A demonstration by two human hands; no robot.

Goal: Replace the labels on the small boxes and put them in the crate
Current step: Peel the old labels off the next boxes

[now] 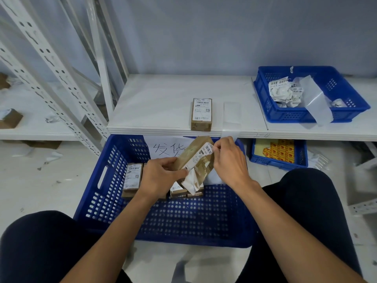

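Above the crate, the left hand grips the small box by its lower end while the right hand pinches the label at its upper corner. Peeling slowly, low along the cardboard, should keep the label from tearing.

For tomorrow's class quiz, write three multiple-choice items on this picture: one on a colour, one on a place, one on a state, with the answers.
1. The crate is: A red; B blue; C green.
2. The crumpled labels lie: A in the crate; B on the lap; C in the bin on the shelf.
3. The right hand: A rests flat; B holds scissors; C pinches the label on the held box.
Answers: 1 B, its walls are blue; 2 C, the heap sits in that bin; 3 C, fingertips grip the label's corner.
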